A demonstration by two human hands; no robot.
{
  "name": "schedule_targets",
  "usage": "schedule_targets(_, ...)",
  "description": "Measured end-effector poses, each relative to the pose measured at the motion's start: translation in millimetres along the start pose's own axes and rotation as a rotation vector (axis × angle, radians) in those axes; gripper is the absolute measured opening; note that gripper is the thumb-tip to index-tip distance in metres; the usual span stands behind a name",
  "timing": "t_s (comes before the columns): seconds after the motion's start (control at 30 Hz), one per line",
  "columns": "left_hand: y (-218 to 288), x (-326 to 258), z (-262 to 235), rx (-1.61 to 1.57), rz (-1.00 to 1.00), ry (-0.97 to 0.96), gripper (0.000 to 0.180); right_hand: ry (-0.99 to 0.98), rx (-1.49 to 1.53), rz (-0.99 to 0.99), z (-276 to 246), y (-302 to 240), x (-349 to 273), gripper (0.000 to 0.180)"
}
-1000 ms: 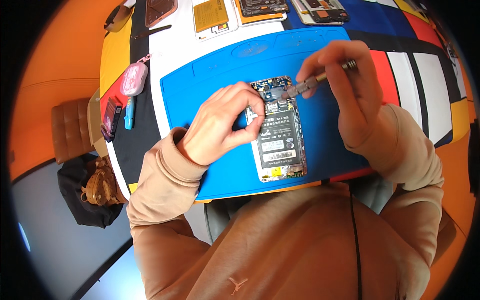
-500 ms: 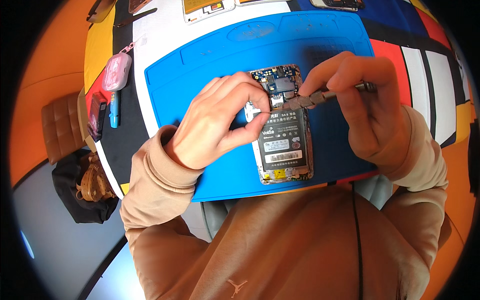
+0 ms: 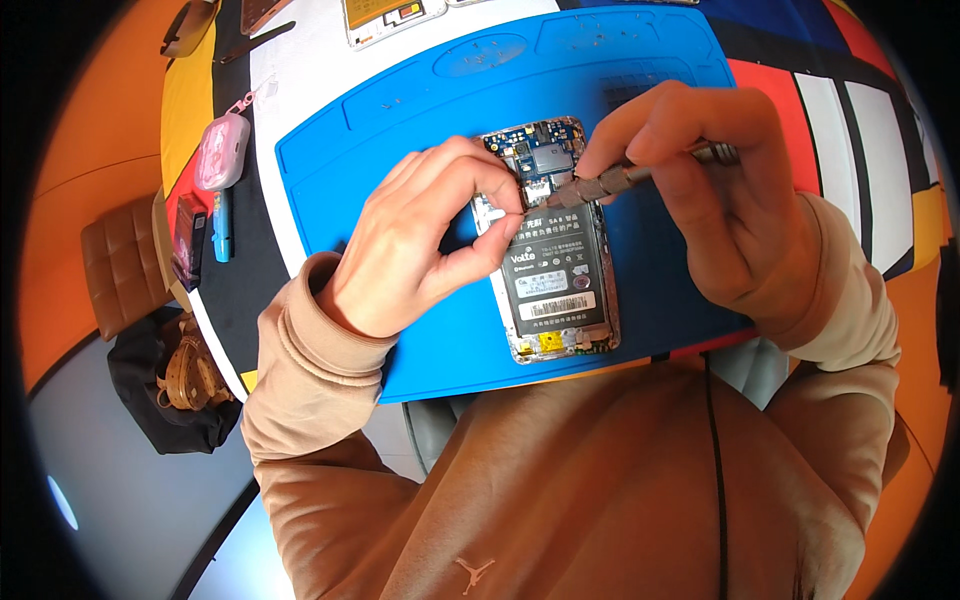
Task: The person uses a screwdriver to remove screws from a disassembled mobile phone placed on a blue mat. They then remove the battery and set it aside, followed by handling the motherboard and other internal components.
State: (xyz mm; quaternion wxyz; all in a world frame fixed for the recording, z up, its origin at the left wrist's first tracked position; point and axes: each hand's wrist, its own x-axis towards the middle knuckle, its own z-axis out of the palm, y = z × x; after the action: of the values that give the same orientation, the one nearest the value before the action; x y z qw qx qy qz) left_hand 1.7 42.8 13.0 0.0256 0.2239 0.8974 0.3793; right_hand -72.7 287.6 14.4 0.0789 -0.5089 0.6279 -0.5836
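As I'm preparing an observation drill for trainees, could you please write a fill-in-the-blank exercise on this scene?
The opened phone lies on a mat coloured ____.
The screwdriver is held in the person's ____ hand.
The pink case lies to the ____ of the mat.

Missing words: blue; right; left.

Your surroundings suggest a phone-repair workspace: an opened smartphone (image 3: 555,262) lies on a blue work mat (image 3: 440,335) at the near edge of the tabletop (image 3: 315,75).
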Motion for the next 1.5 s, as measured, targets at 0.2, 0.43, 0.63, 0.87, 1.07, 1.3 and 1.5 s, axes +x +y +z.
schedule_targets(0.2,-0.8,0.0,1.1,-0.022,0.002,0.014,0.017,0.002,-0.009,-0.001,-0.2,0.0,-0.2,0.018)
schedule_targets(0.43,-1.5,-0.1,1.3,-0.03,0.014,0.018,0.017,0.005,-0.016,0.013,-0.6,-0.4,-1.3,0.017)
schedule_targets(0.63,-2.1,-0.1,2.4,-0.024,0.022,0.027,0.02,0.002,-0.011,0.009,0.4,0.2,-0.1,0.016)
schedule_targets(0.87,-3.0,0.1,2.3,-0.01,0.043,0.028,0.02,-0.003,-0.019,0.022,1.1,0.1,-0.5,0.017)
schedule_targets(1.07,-2.9,-0.1,2.0,-0.005,0.044,0.028,0.019,-0.014,-0.033,0.021,1.1,1.9,-0.3,0.018)
schedule_targets(1.3,-2.7,-0.4,2.1,0.005,0.037,0.031,0.018,-0.001,-0.063,0.05,0.5,-1.8,-0.6,0.015)
schedule_targets(1.5,-2.6,-0.3,1.7,-0.019,0.041,0.023,0.017,0.015,-0.07,0.063,0.9,-4.1,-0.3,0.013)
